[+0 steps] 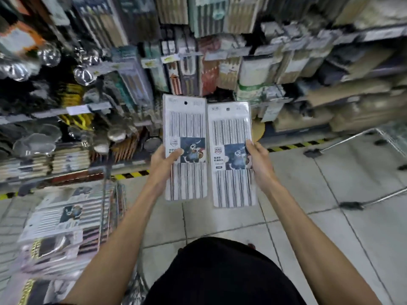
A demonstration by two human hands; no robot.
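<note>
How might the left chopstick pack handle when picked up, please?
The left chopstick pack is probably stiff: held mid-length by the left hand, it stands unbent. Its glossy wrapper may be slippery; metal-looking sticks suggest some heft.

The left arm (116,234) and right arm (307,227), both bare, stretch forward almost straight and draw closer toward the wrists. The left hand (164,160) grips the left pack (186,126) at its outer edge, thumb laid across the front. The right hand (258,160) pinches the outer edge of the right pack (230,133). Both hands are roughly level and apart.
</note>
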